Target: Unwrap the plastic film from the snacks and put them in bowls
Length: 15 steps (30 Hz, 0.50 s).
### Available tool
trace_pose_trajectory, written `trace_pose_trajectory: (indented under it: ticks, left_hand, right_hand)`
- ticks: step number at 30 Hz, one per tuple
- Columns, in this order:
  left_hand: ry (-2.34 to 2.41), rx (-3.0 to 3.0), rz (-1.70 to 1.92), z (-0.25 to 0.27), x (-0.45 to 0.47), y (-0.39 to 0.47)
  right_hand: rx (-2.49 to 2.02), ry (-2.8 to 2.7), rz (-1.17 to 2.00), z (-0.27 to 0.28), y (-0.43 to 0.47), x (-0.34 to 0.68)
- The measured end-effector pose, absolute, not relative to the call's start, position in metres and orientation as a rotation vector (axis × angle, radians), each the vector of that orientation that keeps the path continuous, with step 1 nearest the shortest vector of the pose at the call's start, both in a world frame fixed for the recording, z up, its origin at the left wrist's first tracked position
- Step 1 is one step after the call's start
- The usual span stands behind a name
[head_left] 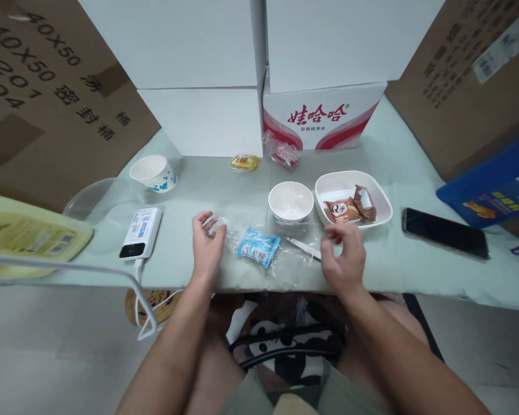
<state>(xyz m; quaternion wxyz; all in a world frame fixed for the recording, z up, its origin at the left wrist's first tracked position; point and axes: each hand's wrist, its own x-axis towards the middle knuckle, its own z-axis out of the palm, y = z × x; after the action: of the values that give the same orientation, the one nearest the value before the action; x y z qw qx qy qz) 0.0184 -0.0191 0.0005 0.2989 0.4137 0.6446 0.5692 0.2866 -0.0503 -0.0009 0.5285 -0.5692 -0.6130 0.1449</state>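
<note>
Two bare hands rest at the table's near side, and we begin from them. Our left hand has thumb and fingers apart, loosely curled, with clear film reaching up to the tips. Our right hand is curled too, its thumb and forefinger parted, but we cannot tell whether the lower fingers grip anything.

Between them lies the blue packet, just to the right of our left fingertips and well apart from the right hand; for any reach to it, we judge the left the nearer. Its long axis seems to run across us, sloping toward us at its right end, though the crinkled corners make that hard to settle. A slim white tool lies between packet and right hand, its tip angled away toward the packet and its near end lost behind the right thumb, so we cannot say if it is held.

Farther out, a white bowl stands beyond the tool, and beside it a white tray holds a brown packet and a torn-looking wrapper. The film's outline fades against the pale table; we cannot trace where it ends. A yellow bottle at our far left is cut off by the picture's edge.
</note>
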Motion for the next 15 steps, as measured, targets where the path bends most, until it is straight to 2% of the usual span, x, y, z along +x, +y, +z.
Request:
trace_pose_trajectory:
  ticks: [3,5,9,12,15]
  left_hand:
    - [1.701,1.278,1.303,0.001,0.020,-0.020]
    - [1.720,1.273,1.216,0.001,0.021,-0.019]
    - [1.720,1.120,1.324,0.000,0.020,-0.011]
    - [1.682,1.014,1.402,0.003,0.020,-0.007]
    - [1.608,0.905,1.359,0.009,0.021,-0.009]
  right_hand:
    - [-1.171,-1.889,0.293,0.000,-0.061,0.274]
    - [-1.202,-2.109,0.270,-0.003,-0.064,0.264]
    - [-1.242,-2.324,0.218,-0.005,-0.066,0.252]
    - [-0.911,-2.475,0.333,-0.001,-0.075,0.248]
    - [-0.578,-2.626,0.582,0.002,-0.086,0.244]
